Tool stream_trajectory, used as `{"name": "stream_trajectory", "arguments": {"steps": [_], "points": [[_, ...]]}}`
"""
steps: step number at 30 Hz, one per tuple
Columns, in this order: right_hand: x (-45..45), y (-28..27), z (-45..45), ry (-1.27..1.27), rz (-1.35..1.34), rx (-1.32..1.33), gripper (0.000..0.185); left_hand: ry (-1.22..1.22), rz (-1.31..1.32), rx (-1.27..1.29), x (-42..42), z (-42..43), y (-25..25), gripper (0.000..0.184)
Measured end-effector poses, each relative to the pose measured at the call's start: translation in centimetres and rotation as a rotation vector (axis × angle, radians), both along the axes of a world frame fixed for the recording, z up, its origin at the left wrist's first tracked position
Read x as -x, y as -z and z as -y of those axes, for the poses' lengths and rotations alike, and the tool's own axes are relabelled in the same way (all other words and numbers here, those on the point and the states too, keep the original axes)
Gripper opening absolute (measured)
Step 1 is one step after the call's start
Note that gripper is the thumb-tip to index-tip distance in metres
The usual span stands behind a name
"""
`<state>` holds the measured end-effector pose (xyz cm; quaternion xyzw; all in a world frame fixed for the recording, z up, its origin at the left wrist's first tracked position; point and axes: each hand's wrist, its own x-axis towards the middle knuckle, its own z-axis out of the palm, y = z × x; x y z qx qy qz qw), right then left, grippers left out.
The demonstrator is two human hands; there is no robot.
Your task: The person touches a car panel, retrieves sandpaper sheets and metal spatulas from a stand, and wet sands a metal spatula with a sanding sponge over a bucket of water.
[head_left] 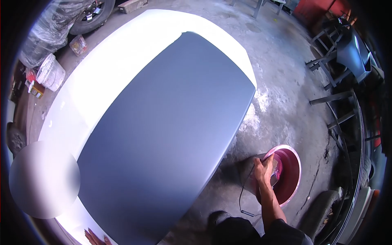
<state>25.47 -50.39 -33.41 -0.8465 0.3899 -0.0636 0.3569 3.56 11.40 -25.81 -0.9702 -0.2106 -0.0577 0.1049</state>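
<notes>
A large car panel, white with a dark grey middle (171, 118), fills the left and centre of the head view. At the lower right my right hand (264, 168) is closed at the near rim of a pink bucket (290, 179); what its fingers grip, perhaps the rim or handle, is not clear. Something pink and a greyish item lie inside the bucket, partly behind the hand. A thin dark handle or cord hangs beside it. My left hand (96, 237) rests on the white lower edge of the panel, fingers spread, cut off by the frame.
A white bucket (51, 72), a small can (36, 89) and a plastic-wrapped vehicle with a wheel (92, 15) stand at upper left. Metal stands (332, 98) and a blue-grey part (354, 55) are on the right. A tyre (320, 212) lies at lower right.
</notes>
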Motion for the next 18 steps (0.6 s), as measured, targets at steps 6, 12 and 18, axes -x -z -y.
{"name": "stream_trajectory", "arguments": {"steps": [6, 12, 18], "points": [[0.2, -0.4, -0.6, -0.013, 0.057, -0.048, 0.095, -0.387, -0.198, 0.127, -1.2, 1.7, -1.1, 0.07], [0.7, 0.6, -0.2, -0.015, 0.144, -0.109, 0.098, -0.036, 0.103, 0.192, 1.0, 0.0, 0.4, 0.057], [0.0, -0.9, -0.9, 0.039, 0.146, -0.169, 0.09, 0.014, 0.176, 0.226, 0.2, 1.3, -0.8, 0.053]]}}
